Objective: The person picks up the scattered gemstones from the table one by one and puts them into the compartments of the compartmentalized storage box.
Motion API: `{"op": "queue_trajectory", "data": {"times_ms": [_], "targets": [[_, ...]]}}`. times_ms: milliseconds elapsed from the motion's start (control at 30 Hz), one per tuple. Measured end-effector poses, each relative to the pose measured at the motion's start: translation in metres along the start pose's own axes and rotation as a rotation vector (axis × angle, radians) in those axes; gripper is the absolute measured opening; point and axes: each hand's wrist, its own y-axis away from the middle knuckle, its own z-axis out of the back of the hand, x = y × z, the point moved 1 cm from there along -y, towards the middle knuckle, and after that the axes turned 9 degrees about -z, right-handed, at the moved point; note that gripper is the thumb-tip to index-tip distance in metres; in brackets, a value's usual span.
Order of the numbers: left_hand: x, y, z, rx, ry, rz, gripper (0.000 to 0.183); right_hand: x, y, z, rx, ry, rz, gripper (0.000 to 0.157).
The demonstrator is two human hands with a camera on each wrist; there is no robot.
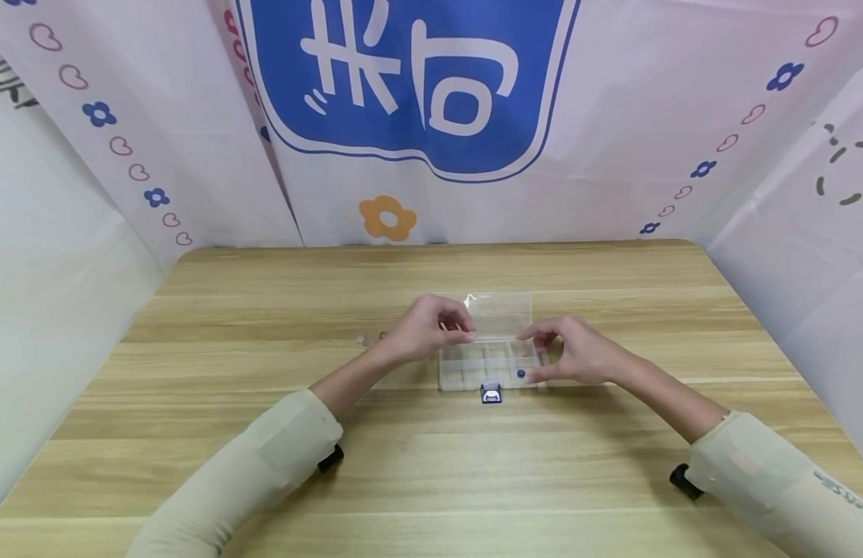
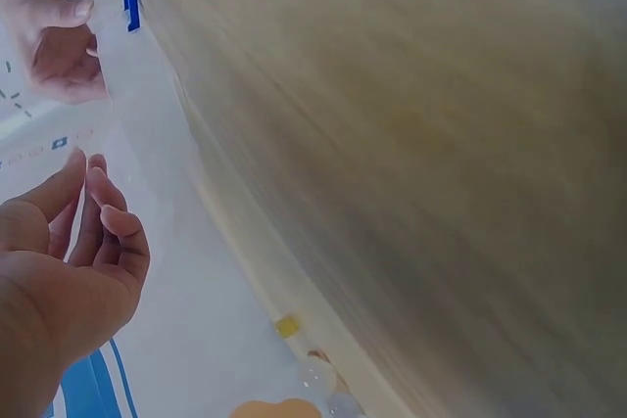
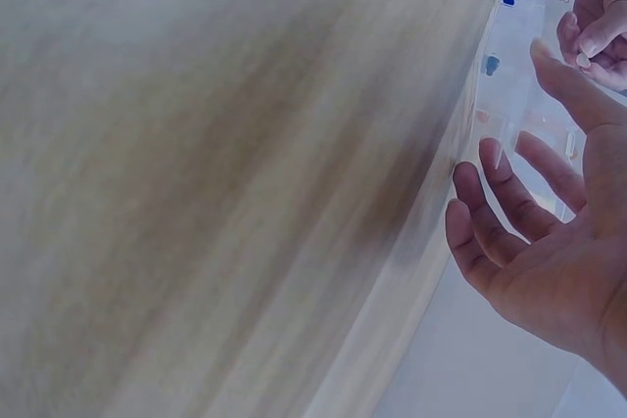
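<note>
A clear plastic compartment box (image 1: 473, 374) lies on the table with its transparent lid (image 1: 504, 314) raised at the back. One small round blue piece (image 1: 520, 373) sits in its front right compartment. Over the box's back left part is my left hand (image 1: 434, 325), thumb and fingertips brought together. At those fingertips the right wrist view shows a small pale piece (image 3: 583, 61); its kind I cannot tell. My right hand (image 1: 574, 353) arches at the box's right end, thumb and fingers spread, thumb tip close by the blue piece.
The blue latch (image 1: 491, 394) hangs at the box's front edge. Left of the box lie small loose pieces, including a yellow one (image 2: 286, 326) and a clear round one (image 2: 318, 374). Behind the wooden table (image 1: 431, 480) hangs a printed cloth (image 1: 585, 194).
</note>
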Motion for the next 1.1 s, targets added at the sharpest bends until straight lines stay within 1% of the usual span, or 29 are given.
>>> {"op": "queue_trajectory", "data": {"times_ms": [333,500,900,1100], "targets": [[0.001,-0.006,-0.009,0.031,-0.001,-0.004,0.006,-0.001,0.0,0.001,0.0,0.009,-0.015,0.059],[0.0,-0.01,-0.013,0.045,-0.003,-0.008,0.006,-0.001,-0.001,0.0,0.0,0.007,-0.008,0.059],[-0.003,-0.016,-0.017,0.064,-0.03,0.038,0.006,-0.001,-0.002,-0.001,0.0,-0.004,0.013,0.058],[-0.005,-0.02,-0.018,0.082,-0.044,0.017,0.005,0.0,-0.001,0.001,0.003,0.004,0.0,0.059]]}}
